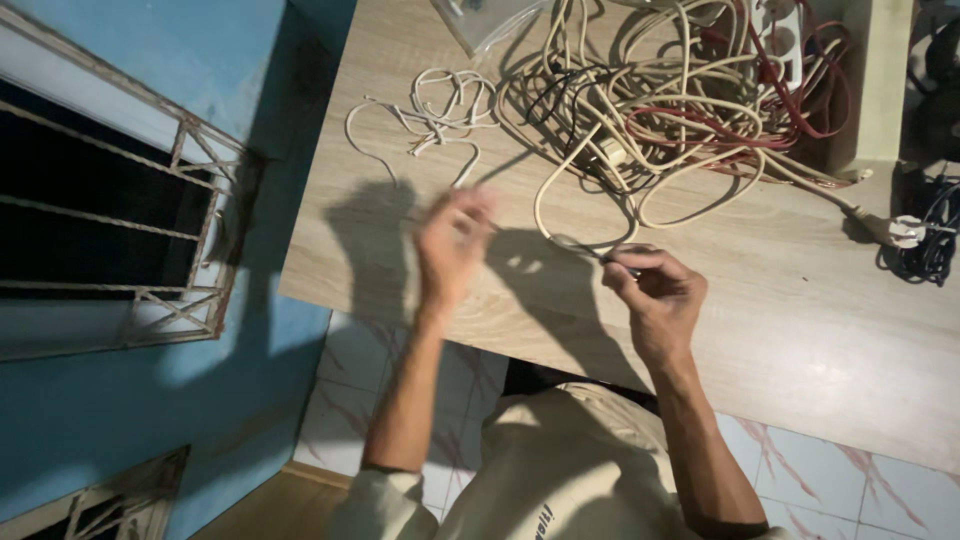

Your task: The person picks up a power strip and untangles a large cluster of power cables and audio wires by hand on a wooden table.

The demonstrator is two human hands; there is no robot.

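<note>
Risk of tightening the knot rather than freeing it: the cream cable (590, 215) pinched at the right hand (655, 295) runs straight back into the tangled heap of cream and red cords (690, 100), so a hard tug would likely cinch the loops and drag the whole heap across the counter (800, 330). Could also snag the white plug (905, 232) lying near the counter's right edge, close to a dark bundle of cable (935, 240), and pull it over. Likely to slip, too, given how little cable sits in the grip. Right hand nearly closed, thumb and forefinger pressed together on the low bend of the cream cable, other fingers curled in, just above the counter's near edge. Left hand (452, 245) blurred with motion, fingers loosely bent and partly spread; seems to hold or brush a thin strand near the end of the thin white cord (440, 115), yet impossible to say for certain whether anything is gripped. Thin white cord lying loose in small coils just beyond the left hand, apart from the main heap. Clear plastic bag (490, 20) at the counter's far edge, touching nothing in hand.
</note>
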